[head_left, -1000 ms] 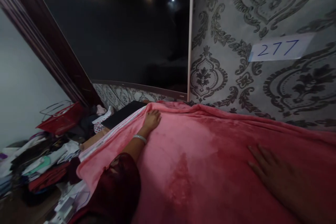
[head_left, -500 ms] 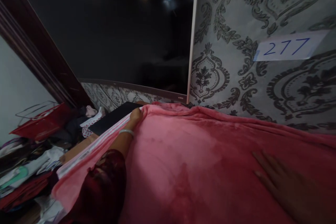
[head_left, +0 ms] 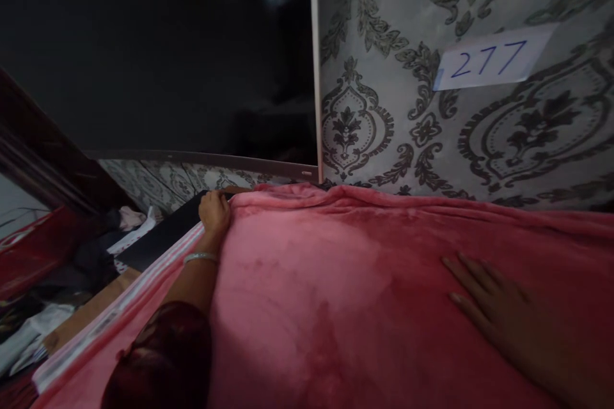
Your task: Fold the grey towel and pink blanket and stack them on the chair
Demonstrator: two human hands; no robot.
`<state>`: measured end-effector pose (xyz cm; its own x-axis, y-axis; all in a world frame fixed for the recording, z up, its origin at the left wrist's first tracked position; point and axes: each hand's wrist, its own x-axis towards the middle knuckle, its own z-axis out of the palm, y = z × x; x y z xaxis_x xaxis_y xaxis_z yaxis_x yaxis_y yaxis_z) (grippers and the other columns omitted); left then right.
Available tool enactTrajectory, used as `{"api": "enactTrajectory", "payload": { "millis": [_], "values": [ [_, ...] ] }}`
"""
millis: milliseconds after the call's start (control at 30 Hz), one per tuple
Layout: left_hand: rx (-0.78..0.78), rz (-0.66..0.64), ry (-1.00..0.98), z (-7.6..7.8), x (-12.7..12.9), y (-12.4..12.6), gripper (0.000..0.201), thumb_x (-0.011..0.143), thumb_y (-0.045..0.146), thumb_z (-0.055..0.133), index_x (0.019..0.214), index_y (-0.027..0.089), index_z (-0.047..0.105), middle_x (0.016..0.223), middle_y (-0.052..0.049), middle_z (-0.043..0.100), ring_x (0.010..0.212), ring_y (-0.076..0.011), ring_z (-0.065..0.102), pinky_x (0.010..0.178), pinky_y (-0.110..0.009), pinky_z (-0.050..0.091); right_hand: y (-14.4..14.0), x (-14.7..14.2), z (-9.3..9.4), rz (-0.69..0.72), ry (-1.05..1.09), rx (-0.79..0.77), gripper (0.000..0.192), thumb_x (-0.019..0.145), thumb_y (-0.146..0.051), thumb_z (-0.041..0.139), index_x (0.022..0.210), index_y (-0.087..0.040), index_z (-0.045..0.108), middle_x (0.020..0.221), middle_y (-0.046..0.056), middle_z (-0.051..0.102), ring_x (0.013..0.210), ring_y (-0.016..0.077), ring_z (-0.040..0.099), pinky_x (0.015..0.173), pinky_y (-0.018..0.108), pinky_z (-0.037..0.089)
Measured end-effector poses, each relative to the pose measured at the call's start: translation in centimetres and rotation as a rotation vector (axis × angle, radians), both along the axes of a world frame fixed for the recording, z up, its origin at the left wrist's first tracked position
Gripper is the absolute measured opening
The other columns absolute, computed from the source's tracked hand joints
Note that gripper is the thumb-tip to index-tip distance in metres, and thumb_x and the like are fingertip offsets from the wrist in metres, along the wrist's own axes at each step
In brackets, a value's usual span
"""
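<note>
Patterned wallpaper (head_left: 384,108) with a "277" paper label (head_left: 489,59), dark screen (head_left: 167,57), clothes pile (head_left: 33,332).

Pink blanket (head_left: 345,281) looks plush, probably matt fleece.

In front of me is a grey patterned wall (head_left: 384,108) with a paper label (head_left: 494,57). A dark screen (head_left: 167,57) reflects lamps. Clothes (head_left: 29,332) lie left.

- Single head-worn view, looking forward and down across a pink blanket (head_left: 345,294) toward a patterned wall (head_left: 432,140) close ahead.
- The left hand (head_left: 214,211) lies farther off; the right hand (head_left: 499,319) is near the lens, low right.
</note>
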<state>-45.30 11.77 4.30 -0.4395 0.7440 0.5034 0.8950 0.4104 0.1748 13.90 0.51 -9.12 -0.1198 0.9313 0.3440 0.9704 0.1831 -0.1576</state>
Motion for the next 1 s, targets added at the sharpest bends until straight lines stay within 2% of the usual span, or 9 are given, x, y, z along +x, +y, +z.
{"api": "enactTrajectory", "payload": {
  "millis": [67, 133, 200, 400, 500, 633, 800, 933, 1000],
  "values": [
    [0.064, -0.213, 0.073, 0.4, 1.7, 0.9, 0.04, 0.098, 0.024, 0.037, 0.126, 0.012, 0.063, 0.128, -0.017, 0.065, 0.125, -0.0292, 0.056, 0.108, -0.041, 0.044, 0.0, -0.1, 0.1, 0.006, -0.024, 0.016, 0.073, 0.092, -0.068, 0.024, 0.154, -0.034, 0.043, 0.16, 0.004, 0.04, 0.147, 0.0348, 0.036, 0.112, 0.061, 0.037],
    [-0.041, -0.394, 0.06, 0.3, 3.4, 2.2, 0.039, 0.098, 0.026, 0.039, 0.124, 0.014, 0.066, 0.126, -0.014, 0.068, 0.122, -0.0271, 0.059, 0.107, -0.038, 0.045, 0.0, -0.2, 0.2, -0.011, -0.048, 0.019, 0.073, 0.093, -0.068, 0.023, 0.154, -0.033, 0.043, 0.16, 0.005, 0.04, 0.146, 0.0354, 0.037, 0.11, 0.061, 0.039],
    [-0.191, -0.46, 0.016, -0.2, 4.4, 3.1, 0.039, 0.098, 0.03, 0.042, 0.124, 0.015, 0.068, 0.125, -0.014, 0.07, 0.118, -0.0271, 0.063, 0.103, -0.037, 0.048, -0.1, -0.1, 0.3, -0.018, -0.068, 0.017, 0.072, 0.094, -0.068, 0.022, 0.155, -0.034, 0.042, 0.16, 0.005, 0.041, 0.145, 0.0355, 0.038, 0.109, 0.061, 0.04],
    [-0.385, -0.488, 0.12, 0.1, 4.3, 2.1, 0.048, 0.094, 0.035, 0.052, 0.138, 0.019, 0.06, 0.144, -0.014, 0.059, 0.116, -0.0285, 0.066, 0.094, -0.035, 0.051, -0.3, 0.4, 0.0, 0.028, -0.088, 0.054, 0.068, 0.097, -0.064, 0.022, 0.158, -0.036, 0.034, 0.161, 0.003, 0.038, 0.147, 0.0326, 0.037, 0.111, 0.059, 0.039],
    [-0.433, -0.495, 0.228, 1.6, 4.8, 1.0, 0.039, 0.094, 0.033, 0.049, 0.125, 0.02, 0.069, 0.14, -0.014, 0.062, 0.112, -0.0293, 0.066, 0.093, -0.037, 0.05, -0.2, 0.5, -0.2, 0.006, -0.083, 0.046, 0.07, 0.096, -0.066, 0.022, 0.158, -0.037, 0.035, 0.161, 0.003, 0.039, 0.146, 0.0334, 0.037, 0.11, 0.06, 0.039],
    [-0.475, -0.551, 0.345, 3.1, 5.6, 1.0, 0.03, 0.089, 0.036, 0.054, 0.094, 0.017, 0.077, 0.106, -0.014, 0.074, 0.117, -0.0344, 0.061, 0.101, -0.043, 0.044, 0.0, 0.5, -0.5, 0.01, -0.074, 0.049, 0.07, 0.095, -0.066, 0.022, 0.157, -0.038, 0.036, 0.161, 0.002, 0.039, 0.147, 0.033, 0.036, 0.111, 0.06, 0.039],
    [-0.493, -0.45, -0.038, 2.7, 4.6, 1.9, 0.047, 0.095, 0.041, 0.036, 0.081, 0.016, 0.074, 0.086, -0.013, 0.074, 0.09, -0.0256, 0.069, 0.08, -0.031, 0.048, 0.1, 0.8, -0.8, 0.025, -0.051, 0.056, 0.068, 0.095, -0.065, 0.024, 0.158, -0.04, 0.034, 0.161, 0.0, 0.039, 0.147, 0.0326, 0.036, 0.111, 0.061, 0.039],
    [-0.554, -0.302, -0.096, 2.3, 3.6, 2.0, 0.037, 0.082, 0.051, 0.055, 0.072, 0.018, 0.07, 0.081, -0.011, 0.072, 0.08, -0.0263, 0.068, 0.067, -0.03, 0.046, 0.0, 1.0, -0.9, 0.042, -0.041, 0.053, 0.068, 0.095, -0.063, 0.025, 0.159, -0.04, 0.032, 0.16, 0.001, 0.041, 0.147, 0.0332, 0.036, 0.111, 0.063, 0.039],
    [-0.615, -0.3, -0.139, 2.4, 3.4, 1.8, 0.037, 0.074, 0.055, 0.062, 0.064, 0.02, 0.066, 0.075, -0.009, 0.07, 0.076, -0.0254, 0.066, 0.064, -0.029, 0.044, 0.0, 1.0, -0.9, 0.033, -0.044, 0.057, 0.069, 0.094, -0.064, 0.026, 0.159, -0.041, 0.031, 0.16, 0.0, 0.041, 0.147, 0.0332, 0.035, 0.111, 0.062, 0.039]
  ]
}}
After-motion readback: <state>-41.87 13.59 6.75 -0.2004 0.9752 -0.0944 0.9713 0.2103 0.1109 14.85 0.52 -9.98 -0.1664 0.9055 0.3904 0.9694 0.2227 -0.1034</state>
